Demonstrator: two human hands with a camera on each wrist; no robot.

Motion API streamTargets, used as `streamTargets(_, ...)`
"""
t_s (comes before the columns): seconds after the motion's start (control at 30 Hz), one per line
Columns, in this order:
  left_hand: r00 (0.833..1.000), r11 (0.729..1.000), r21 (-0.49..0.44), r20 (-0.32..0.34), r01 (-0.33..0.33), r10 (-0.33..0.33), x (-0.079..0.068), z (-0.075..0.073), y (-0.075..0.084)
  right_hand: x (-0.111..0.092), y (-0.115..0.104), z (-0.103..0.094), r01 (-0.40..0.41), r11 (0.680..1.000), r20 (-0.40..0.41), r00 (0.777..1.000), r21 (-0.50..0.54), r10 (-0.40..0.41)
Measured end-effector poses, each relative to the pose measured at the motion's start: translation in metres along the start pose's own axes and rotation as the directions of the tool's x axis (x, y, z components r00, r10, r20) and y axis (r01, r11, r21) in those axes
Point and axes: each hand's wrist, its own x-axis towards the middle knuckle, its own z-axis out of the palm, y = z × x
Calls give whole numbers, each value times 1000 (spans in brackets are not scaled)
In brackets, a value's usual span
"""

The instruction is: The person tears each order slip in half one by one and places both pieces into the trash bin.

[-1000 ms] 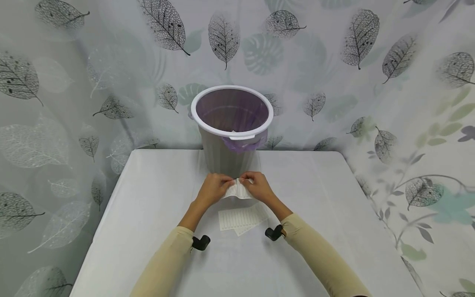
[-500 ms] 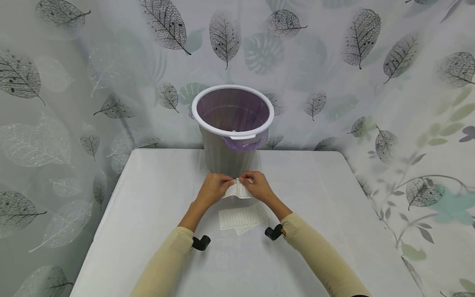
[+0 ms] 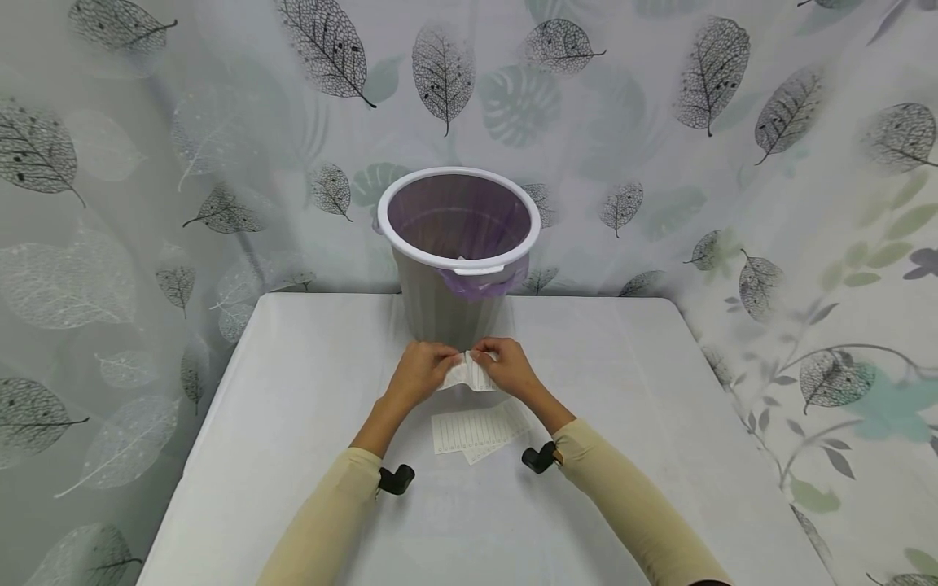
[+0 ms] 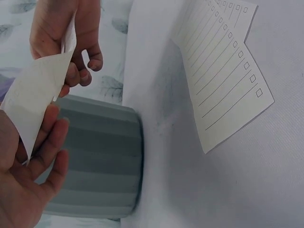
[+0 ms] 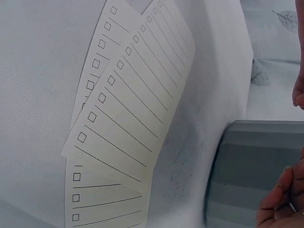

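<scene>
My left hand point(image 3: 421, 374) and right hand point(image 3: 510, 370) pinch one small lined paper sheet point(image 3: 471, 376) between thumbs and fingers, just in front of the bin. The sheet bends between them, and a small gap shows at its top edge between the thumbs. In the left wrist view the held sheet point(image 4: 40, 83) curves from one hand to the other. Nearer me, several overlapping paper checklists point(image 3: 472, 430) lie on the table; the right wrist view shows their lines and small boxes. The held sheet is out of the right wrist view, where my right hand point(image 5: 282, 194) shows only partly.
A grey bin point(image 3: 440, 305) with a white rim and a purple liner point(image 3: 479, 285) stands at the table's back edge, right behind the hands. The table has a white cover point(image 3: 601, 366). Leaf-patterned curtains point(image 3: 623, 106) hang at the back and sides.
</scene>
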Motion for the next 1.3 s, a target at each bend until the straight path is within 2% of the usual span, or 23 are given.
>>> streamTargets(0.4, 1000, 1000, -9, -10, 16, -16, 0, -4, 3, 0, 3, 0, -5, 1000, 0, 1000, -17, 5)
streamTargets(0.83, 1000, 1000, 11, -28, 6, -5, 1, -3, 1, 1, 3, -3, -5, 999, -17, 1000, -35, 4)
streamTargets(1.3, 999, 1000, -18, -46, -1, 0, 0, -3, -1, 1, 2, -5, 3, 999, -22, 1000, -41, -4)
